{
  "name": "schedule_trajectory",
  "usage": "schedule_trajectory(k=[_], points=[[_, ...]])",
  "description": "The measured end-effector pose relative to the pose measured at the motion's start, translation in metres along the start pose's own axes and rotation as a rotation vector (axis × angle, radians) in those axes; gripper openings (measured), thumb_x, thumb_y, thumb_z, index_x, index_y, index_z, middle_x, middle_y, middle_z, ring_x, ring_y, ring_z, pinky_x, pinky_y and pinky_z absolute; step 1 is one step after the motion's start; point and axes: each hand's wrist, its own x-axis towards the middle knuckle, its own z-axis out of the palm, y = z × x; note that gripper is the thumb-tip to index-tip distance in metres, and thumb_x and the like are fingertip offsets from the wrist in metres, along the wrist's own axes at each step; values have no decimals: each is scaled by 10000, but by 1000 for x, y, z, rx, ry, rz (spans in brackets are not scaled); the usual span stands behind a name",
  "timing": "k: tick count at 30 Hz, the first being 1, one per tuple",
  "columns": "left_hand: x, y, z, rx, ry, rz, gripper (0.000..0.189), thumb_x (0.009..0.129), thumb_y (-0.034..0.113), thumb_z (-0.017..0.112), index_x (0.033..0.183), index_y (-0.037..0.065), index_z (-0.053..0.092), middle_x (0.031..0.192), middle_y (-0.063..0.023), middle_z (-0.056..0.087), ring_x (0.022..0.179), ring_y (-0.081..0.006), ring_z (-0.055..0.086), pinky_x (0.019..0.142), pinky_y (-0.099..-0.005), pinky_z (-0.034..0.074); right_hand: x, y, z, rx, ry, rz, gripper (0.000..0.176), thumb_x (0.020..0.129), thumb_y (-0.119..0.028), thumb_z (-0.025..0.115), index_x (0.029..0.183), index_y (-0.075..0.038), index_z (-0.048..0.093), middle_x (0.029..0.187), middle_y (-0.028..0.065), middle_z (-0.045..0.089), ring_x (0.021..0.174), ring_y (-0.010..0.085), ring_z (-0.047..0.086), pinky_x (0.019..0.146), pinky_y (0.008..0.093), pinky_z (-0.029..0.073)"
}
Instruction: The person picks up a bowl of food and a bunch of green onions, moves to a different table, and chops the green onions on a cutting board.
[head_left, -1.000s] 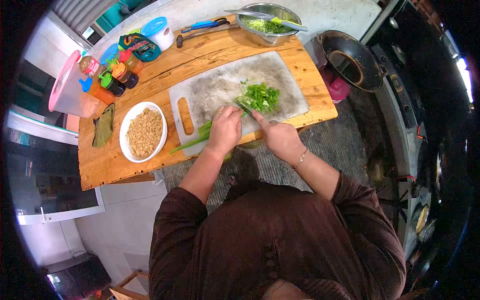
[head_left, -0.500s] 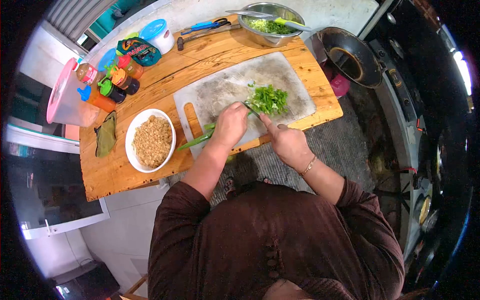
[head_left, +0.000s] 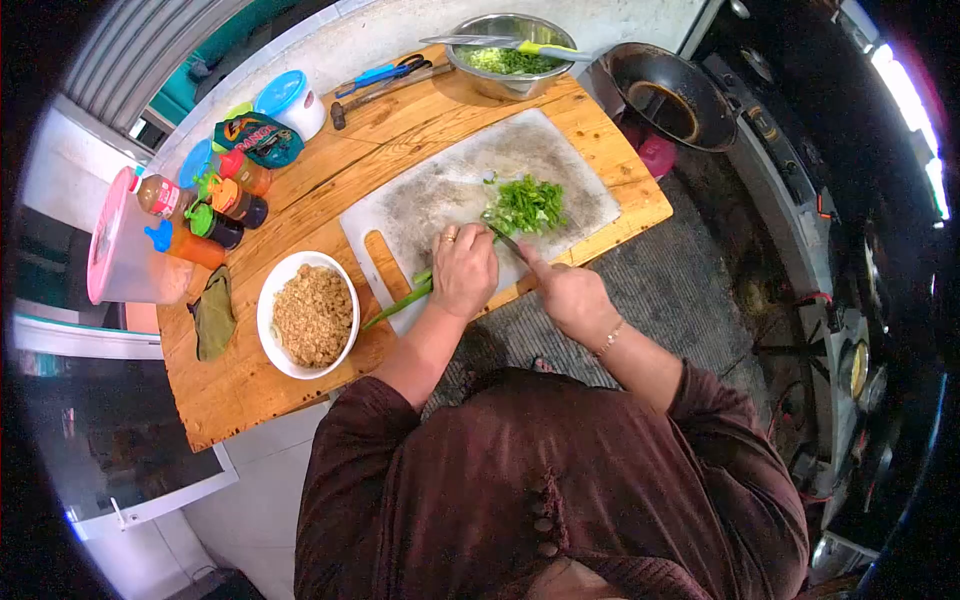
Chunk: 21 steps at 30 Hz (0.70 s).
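My left hand (head_left: 464, 270) presses down on a bunch of green onion stalks (head_left: 400, 299) lying across the worn white cutting board (head_left: 430, 190). My right hand (head_left: 562, 290) grips a knife (head_left: 503, 238), its forefinger stretched along the blade, which meets the stalks just right of my left fingers. A heap of chopped greens (head_left: 524, 205) lies on the board beyond the blade. The knife handle is hidden inside my fist.
A white bowl of brown crumbs (head_left: 310, 313) stands left of the board on the wooden table (head_left: 330, 150). Sauce bottles (head_left: 215, 205), a pink-lidded jug (head_left: 120, 250), scissors (head_left: 375, 72) and a steel bowl of greens (head_left: 510, 62) line the far side. A dark wok (head_left: 665, 98) sits at right.
The view has shifted, so the table sits lower and further left in the picture. Both hands stay at the stalks, with less stalk showing behind my left hand.
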Motion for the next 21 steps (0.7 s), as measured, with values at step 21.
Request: schedule_trajectory(k=[21], points=[[27,-22,8,-280,-157,-30,91,813,-22,625,885,-2,678,859,-179,647,821,-392,641,744,-467,533,8,-9,2,-21,94,76,629,906,-144,542,1520,-193,413,839,153,687,715,344,692,643,460,558]])
